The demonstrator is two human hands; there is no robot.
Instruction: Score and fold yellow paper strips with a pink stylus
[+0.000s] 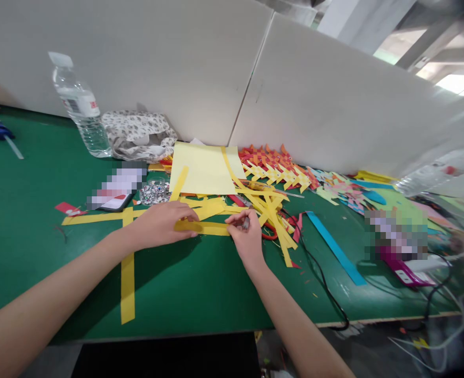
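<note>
A yellow paper strip (213, 229) stretches level between my two hands, just above the green table. My left hand (164, 224) curls its fingers and thumb around the strip's left end. At its right end, my right hand (246, 236) pinches the strip; a small greyish object shows among those fingers, too unclear to name. Behind the hands lie more yellow strips (273, 215), loosely crossed over each other. Red-handled scissors (270, 232) are partly buried under them, beside my right hand. Another yellow strip (128, 289) lies lengthwise under my left forearm.
A water bottle (82, 113), a phone (119, 189) and a dish of small gems (153, 192) stand at left. Yellow sheets (204, 170) and woven paper pieces (263, 157) lie behind. At right are a blue strip (336, 249), a black cable (322, 278) and a magenta tool (403, 272).
</note>
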